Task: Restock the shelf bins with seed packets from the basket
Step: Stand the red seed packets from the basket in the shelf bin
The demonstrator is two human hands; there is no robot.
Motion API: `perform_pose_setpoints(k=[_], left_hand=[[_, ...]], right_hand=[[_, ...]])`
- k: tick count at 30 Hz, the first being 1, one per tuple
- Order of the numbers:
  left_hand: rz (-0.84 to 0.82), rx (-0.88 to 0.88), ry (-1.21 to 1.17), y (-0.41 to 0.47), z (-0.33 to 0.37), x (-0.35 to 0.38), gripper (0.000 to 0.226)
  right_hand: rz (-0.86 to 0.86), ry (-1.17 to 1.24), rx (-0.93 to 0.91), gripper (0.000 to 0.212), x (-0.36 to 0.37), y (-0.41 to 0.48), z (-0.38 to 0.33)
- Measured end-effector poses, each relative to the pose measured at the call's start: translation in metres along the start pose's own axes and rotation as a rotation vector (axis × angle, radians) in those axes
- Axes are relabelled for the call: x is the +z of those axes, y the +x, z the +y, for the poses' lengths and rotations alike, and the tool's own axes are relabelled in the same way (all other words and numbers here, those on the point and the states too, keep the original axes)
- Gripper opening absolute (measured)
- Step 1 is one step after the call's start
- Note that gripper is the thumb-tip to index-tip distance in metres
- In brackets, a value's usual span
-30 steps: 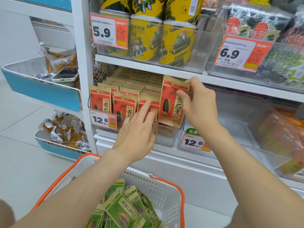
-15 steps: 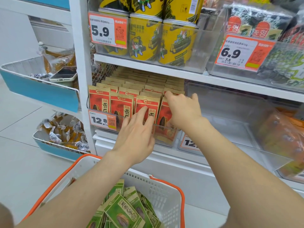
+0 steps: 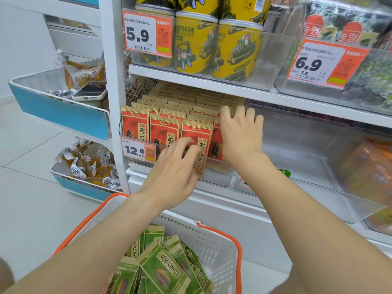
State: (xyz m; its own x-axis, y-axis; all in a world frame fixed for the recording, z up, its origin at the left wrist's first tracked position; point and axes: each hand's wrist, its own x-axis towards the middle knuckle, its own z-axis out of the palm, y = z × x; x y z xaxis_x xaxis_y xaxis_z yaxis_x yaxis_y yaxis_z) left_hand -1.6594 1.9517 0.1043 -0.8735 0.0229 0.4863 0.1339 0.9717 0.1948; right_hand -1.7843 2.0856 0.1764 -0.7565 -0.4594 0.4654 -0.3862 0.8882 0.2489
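- Since a second ago, the right hand [image 3: 240,134] has let go of the red paper seed packet [image 3: 216,143] it was lowering. That packet now stands upright at the front right corner of the clear plastic shelf bin [image 3: 218,176].
- Right hand: fingers straight and spread apart, resting on the top edges of the packets in the bin's rightmost row, gripping nothing.
- Left hand [image 3: 176,166]: it has barely shifted. Its fingers are loosely bent and apart, the fingertips touch the front packet of the neighbouring row at the bin's front wall, and they close round nothing.
- Shelf bin contents: four rows of matching red-and-tan seed packets [image 3: 164,132], upright and packed from front to back. An orange-and-white price label [image 3: 137,150] reading 12.8 sits on the front left.
- Below the forearms, a white plastic basket with an orange rim [image 3: 214,249] holds a loose heap of green paper seed packets [image 3: 163,270].
- On the shelf above, an upper clear bin [image 3: 275,60] holds yellow cylindrical cans [image 3: 195,45].
- Just right of the red packets sits a second clear bin [image 3: 307,149]. Further right are orange bags, too blurred to identify.
- At far left, a blue-fronted wire tray [image 3: 59,111] holds a phone [image 3: 90,91] lying flat among wrapped snacks. A lower tray holds small wrapped snacks [image 3: 89,166].
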Motion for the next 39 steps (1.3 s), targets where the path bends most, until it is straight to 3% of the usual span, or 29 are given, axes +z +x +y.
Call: perform_pose_setpoints(k=[4, 6, 8, 11, 13, 18, 21, 24, 29, 33, 37, 39], left_hand=[[0.128, 0.067, 0.031, -0.009, -0.010, -0.006, 0.016], [0.099, 0.062, 0.065, -0.019, -0.019, -0.005, 0.012], [-0.104, -0.019, 0.114, -0.032, -0.027, -0.003, 0.008], [-0.668, -0.231, 0.213, -0.054, -0.040, -0.003, 0.017], [-0.950, -0.253, 0.248, -0.074, -0.050, 0.001, 0.021], [-1.243, -0.282, 0.273, -0.138, -0.072, 0.024, 0.024], [-1.392, -0.326, 0.194, -0.165, -0.076, 0.033, 0.041], [-1.458, -0.294, 0.243, -0.182, -0.072, 0.039, 0.050], [-1.383, -0.189, 0.285, -0.189, -0.077, 0.049, 0.025], [-1.297, -0.103, 0.326, -0.183, -0.085, 0.055, 0.017], [-1.377, -0.073, 0.388, -0.191, -0.093, 0.061, 0.029], [-1.380, -0.082, 0.389, -0.191, -0.092, 0.063, 0.022]], right_hand=[[0.305, 0.126, -0.089, 0.046, -0.014, -0.015, -0.009], [0.354, 0.210, -0.192, 0.034, -0.025, -0.027, -0.022], [0.292, 0.306, -0.325, 0.023, -0.029, -0.043, -0.040], [0.002, 0.394, -0.501, 0.018, -0.024, -0.069, -0.068], [-0.172, 0.377, -0.591, 0.017, -0.017, -0.085, -0.085], [-0.403, 0.294, -0.769, 0.006, 0.002, -0.121, -0.120], [-0.445, 0.256, -0.821, 0.004, 0.003, -0.131, -0.130], [-0.455, 0.270, -0.824, 0.006, 0.005, -0.133, -0.133], [-0.490, 0.279, -0.820, 0.018, 0.008, -0.130, -0.131], [-0.515, 0.280, -0.828, 0.004, 0.008, -0.128, -0.129], [-0.541, 0.283, -0.816, 0.003, 0.010, -0.127, -0.126], [-0.547, 0.275, -0.808, 0.003, 0.011, -0.127, -0.124]])
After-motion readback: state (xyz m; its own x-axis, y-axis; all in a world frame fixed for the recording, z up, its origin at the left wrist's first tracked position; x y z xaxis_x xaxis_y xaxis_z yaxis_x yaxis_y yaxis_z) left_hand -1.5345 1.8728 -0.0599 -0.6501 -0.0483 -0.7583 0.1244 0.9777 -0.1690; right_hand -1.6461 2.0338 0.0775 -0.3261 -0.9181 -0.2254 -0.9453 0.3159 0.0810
